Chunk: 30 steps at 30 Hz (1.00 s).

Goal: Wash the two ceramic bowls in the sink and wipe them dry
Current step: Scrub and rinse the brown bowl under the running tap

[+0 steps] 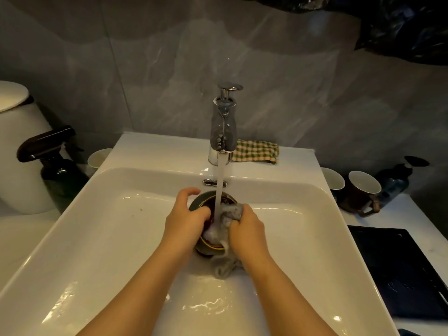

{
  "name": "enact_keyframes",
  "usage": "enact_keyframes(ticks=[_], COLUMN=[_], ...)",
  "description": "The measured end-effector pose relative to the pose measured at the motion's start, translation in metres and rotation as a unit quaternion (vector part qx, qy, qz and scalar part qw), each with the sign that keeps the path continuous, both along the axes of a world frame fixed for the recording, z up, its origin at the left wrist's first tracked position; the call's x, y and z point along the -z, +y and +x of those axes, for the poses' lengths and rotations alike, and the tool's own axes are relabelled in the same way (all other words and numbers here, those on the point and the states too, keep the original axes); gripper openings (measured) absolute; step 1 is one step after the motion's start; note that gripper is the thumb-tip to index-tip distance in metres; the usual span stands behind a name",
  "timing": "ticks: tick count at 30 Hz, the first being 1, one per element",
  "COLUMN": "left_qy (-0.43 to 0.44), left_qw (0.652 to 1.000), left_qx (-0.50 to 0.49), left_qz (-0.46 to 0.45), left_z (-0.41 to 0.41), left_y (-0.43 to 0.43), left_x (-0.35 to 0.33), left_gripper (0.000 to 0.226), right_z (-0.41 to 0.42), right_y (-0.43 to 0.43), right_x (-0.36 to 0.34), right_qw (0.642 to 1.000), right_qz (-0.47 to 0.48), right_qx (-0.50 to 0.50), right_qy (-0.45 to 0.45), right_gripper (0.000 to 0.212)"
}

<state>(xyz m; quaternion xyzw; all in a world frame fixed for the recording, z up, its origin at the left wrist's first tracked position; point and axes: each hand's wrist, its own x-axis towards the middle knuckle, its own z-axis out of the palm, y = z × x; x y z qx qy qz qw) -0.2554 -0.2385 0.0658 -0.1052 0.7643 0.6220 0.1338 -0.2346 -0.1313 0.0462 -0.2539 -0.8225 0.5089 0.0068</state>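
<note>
A dark ceramic bowl (206, 198) with a gold rim line sits in the middle of the white sink (109, 226), under running water from the chrome faucet (223, 127). My left hand (185, 215) grips the bowl's left rim with curled fingers. My right hand (246, 230) holds a wet grey cloth (226, 238) pressed into the bowl; part of the cloth trails onto the sink floor. I see only one bowl; my hands and the cloth hide much of it.
A checked green and orange cloth (257, 151) lies behind the faucet. At the left stand a dark spray bottle (55, 163), a white cup (98, 157) and a white container (19, 146). At the right are two cups (363, 186), a pump bottle (397, 180) and a black tray (397, 270).
</note>
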Motion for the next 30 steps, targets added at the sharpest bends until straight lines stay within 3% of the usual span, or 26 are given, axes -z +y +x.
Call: enact_keyframes(ticks=[4,7,9,13,15,17,18,20,22,24,28,30], left_qy=[0.086,0.087,0.1,0.13,0.139,0.122,0.112,0.103,0.097,0.083,0.083,0.106], left_qw=[0.974,0.967,0.968,0.98,0.983,0.986,0.987,0.988,0.989,0.985,0.97,0.968], left_qx=[0.13,0.161,0.147,0.053,-0.014,-0.076,-0.095,-0.086,-0.023,0.058,0.17,0.159], left_qz=[-0.165,-0.179,-0.179,-0.141,-0.115,-0.08,-0.065,-0.069,-0.107,-0.141,-0.153,-0.162], left_z=[0.007,0.009,0.009,0.009,0.006,0.003,0.002,-0.001,-0.003,-0.001,0.007,0.006], left_y=[0.004,0.005,0.005,0.004,0.002,0.0,-0.003,-0.007,-0.01,-0.008,0.0,0.002], left_x=[-0.004,-0.002,-0.002,-0.001,-0.001,-0.002,-0.002,-0.002,0.0,0.001,0.005,0.005], left_gripper=[0.032,0.023,0.02,0.028,0.026,0.026,0.026,0.026,0.025,0.023,0.027,0.025], right_z=[0.007,0.009,0.01,0.007,0.003,0.003,0.003,0.004,0.007,0.01,0.011,0.009], right_y=[0.013,0.004,0.001,0.004,-0.005,-0.017,-0.021,-0.021,-0.013,-0.004,0.007,0.009], right_x=[-0.009,-0.004,-0.004,0.001,0.004,0.007,0.007,0.003,-0.001,-0.004,-0.008,-0.002], right_qw=[0.96,0.926,0.946,0.997,0.995,0.963,0.95,0.972,0.999,0.98,0.927,0.959], right_qz=[0.265,0.294,0.217,0.03,-0.093,-0.26,-0.3,-0.229,-0.019,0.13,0.227,0.18], right_qx=[-0.088,-0.174,-0.162,-0.022,0.017,0.039,0.047,0.031,-0.037,-0.125,-0.237,-0.163], right_qy=[0.028,0.159,0.176,0.067,-0.013,-0.059,-0.067,-0.041,0.03,0.088,0.18,0.144], right_gripper=[0.027,0.031,0.034,0.034,0.027,0.028,0.027,0.024,0.029,0.039,0.031,0.038])
